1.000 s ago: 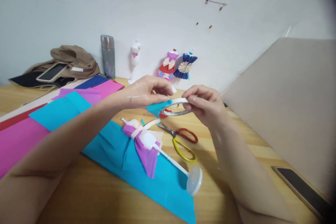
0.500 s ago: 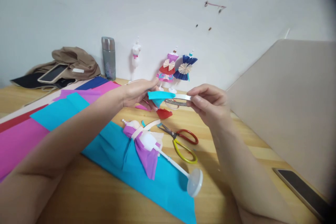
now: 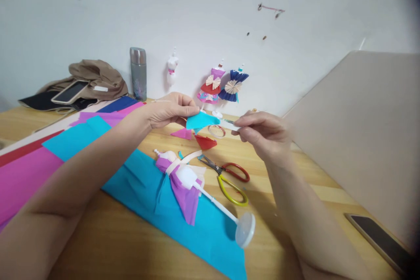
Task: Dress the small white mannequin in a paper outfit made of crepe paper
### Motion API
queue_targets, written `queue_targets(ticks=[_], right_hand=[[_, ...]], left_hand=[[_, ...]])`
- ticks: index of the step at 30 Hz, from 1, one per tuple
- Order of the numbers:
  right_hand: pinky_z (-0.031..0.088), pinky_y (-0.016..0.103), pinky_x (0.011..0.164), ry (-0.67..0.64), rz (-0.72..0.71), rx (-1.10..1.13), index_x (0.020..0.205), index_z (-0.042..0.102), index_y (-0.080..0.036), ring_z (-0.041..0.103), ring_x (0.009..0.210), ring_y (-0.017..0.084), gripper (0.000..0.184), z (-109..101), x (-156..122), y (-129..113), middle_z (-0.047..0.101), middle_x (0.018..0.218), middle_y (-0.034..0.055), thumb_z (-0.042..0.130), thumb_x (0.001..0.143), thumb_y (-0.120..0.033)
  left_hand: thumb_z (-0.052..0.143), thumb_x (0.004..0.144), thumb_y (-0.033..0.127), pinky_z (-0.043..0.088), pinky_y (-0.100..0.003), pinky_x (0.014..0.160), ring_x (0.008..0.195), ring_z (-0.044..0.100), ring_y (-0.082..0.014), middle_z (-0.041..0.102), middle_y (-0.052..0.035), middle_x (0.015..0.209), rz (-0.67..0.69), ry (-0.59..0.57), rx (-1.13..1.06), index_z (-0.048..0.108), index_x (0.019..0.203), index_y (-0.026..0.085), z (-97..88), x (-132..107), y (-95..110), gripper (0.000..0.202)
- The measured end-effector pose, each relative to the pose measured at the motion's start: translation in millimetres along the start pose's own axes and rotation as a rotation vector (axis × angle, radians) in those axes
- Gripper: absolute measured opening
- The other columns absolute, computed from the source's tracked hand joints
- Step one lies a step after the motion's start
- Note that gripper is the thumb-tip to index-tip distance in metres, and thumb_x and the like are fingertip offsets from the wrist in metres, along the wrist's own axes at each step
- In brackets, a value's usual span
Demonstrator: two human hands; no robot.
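Observation:
My left hand (image 3: 170, 109) pinches a small folded cyan paper piece (image 3: 201, 120) above the table. My right hand (image 3: 262, 133) is closed on a short white strip of tape (image 3: 229, 123) whose end meets the cyan piece. Just below them a tape ring (image 3: 216, 131) lies on the wood, with a red paper scrap (image 3: 205, 142) and a pink scrap (image 3: 182, 133) beside it. Nearer to me a small mannequin in a purple paper dress (image 3: 182, 179) lies on a cyan sheet (image 3: 141, 183), its round base (image 3: 245, 229) pointing right.
Scissors with red and yellow handles (image 3: 231, 177) lie right of the mannequin. Pink, red and blue sheets (image 3: 22, 175) cover the left. By the wall stand a thermos (image 3: 138, 73), a bare mannequin (image 3: 172, 70) and two dressed ones (image 3: 223, 85). A beige board (image 3: 361, 131) and a phone (image 3: 380, 240) are at right.
The tape ring has left my right hand and now lies on the table. That hand keeps only a short strip. Both hands moved slightly away from me with the cyan piece.

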State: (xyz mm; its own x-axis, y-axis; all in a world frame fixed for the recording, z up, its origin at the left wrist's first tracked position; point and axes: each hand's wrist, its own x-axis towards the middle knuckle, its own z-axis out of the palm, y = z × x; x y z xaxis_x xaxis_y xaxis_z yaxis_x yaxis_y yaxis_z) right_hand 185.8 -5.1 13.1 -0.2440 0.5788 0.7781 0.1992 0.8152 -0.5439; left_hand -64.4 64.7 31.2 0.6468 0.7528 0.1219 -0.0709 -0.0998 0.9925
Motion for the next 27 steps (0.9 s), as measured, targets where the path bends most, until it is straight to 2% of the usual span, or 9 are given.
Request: queue_targets(ticks=[5, 11, 14, 18, 22, 27], right_hand=[[0.051, 0.03, 0.053, -0.063, -0.078, -0.17, 0.087, 0.079, -0.028, 0.066, 0.06, 0.017, 0.01, 2.0, 2.0, -3.7, 0.074, 0.072, 0.0015, 0.073, 0.086, -0.02], [0.05, 0.029, 0.055, -0.047, -0.203, -0.254, 0.099, 0.078, -0.03, 0.065, 0.063, 0.015, 0.024, 5.1, 0.3, 1.5, 0.075, 0.077, 0.0001, 0.066, 0.09, -0.012], [0.049, 0.029, 0.054, -0.005, -0.255, -0.31, 0.103, 0.077, -0.031, 0.064, 0.063, 0.015, 0.028, 5.7, -1.0, 5.6, 0.075, 0.08, -0.0001, 0.067, 0.089, -0.009], [0.049, 0.032, 0.052, 0.023, -0.279, -0.411, 0.101, 0.077, -0.033, 0.06, 0.056, 0.016, 0.022, 5.2, -2.1, 8.2, 0.073, 0.073, -0.0001, 0.069, 0.089, -0.015], [0.051, 0.036, 0.054, 0.031, -0.209, -0.464, 0.094, 0.078, -0.033, 0.061, 0.056, 0.019, 0.013, 5.5, -1.8, 6.6, 0.071, 0.069, 0.0015, 0.069, 0.091, -0.025], [0.052, 0.037, 0.056, 0.061, -0.094, -0.479, 0.089, 0.077, -0.032, 0.06, 0.056, 0.02, 0.006, 8.2, 1.1, 2.7, 0.072, 0.071, 0.0032, 0.071, 0.089, -0.032]], left_hand=[[0.086, 0.067, 0.039, 0.049, -0.022, 0.065, 0.065, 0.058, -0.011, 0.065, -0.0004, 0.066, 0.258, 0.146, 0.376, 0.068, 0.066, 0.012, -4.1, 0.4, 3.1, 0.032], [0.079, 0.073, 0.038, 0.05, -0.027, 0.068, 0.069, 0.062, -0.0157, 0.068, -0.0039, 0.07, 0.447, 0.229, 0.45, 0.07, 0.07, 0.013, -6.8, 1.1, 2.3, 0.027], [0.08, 0.074, 0.039, 0.051, -0.027, 0.068, 0.071, 0.063, -0.0166, 0.068, -0.0041, 0.07, 0.493, 0.273, 0.48, 0.069, 0.07, 0.013, -8.4, 1.7, 0.3, 0.028], [0.08, 0.077, 0.04, 0.053, -0.028, 0.073, 0.076, 0.065, -0.0186, 0.068, -0.0043, 0.072, 0.495, 0.336, 0.498, 0.069, 0.071, 0.014, -8.1, -1.2, 1.1, 0.029], [0.08, 0.08, 0.039, 0.052, -0.03, 0.077, 0.085, 0.067, -0.0214, 0.069, -0.0056, 0.077, 0.41, 0.351, 0.508, 0.069, 0.073, 0.016, -6.4, -5.6, 3.8, 0.026], [0.078, 0.082, 0.039, 0.051, -0.031, 0.081, 0.085, 0.065, -0.0208, 0.07, -0.0047, 0.078, 0.501, 0.367, 0.555, 0.07, 0.07, 0.019, -8.6, -8.3, 6.0, 0.026]])
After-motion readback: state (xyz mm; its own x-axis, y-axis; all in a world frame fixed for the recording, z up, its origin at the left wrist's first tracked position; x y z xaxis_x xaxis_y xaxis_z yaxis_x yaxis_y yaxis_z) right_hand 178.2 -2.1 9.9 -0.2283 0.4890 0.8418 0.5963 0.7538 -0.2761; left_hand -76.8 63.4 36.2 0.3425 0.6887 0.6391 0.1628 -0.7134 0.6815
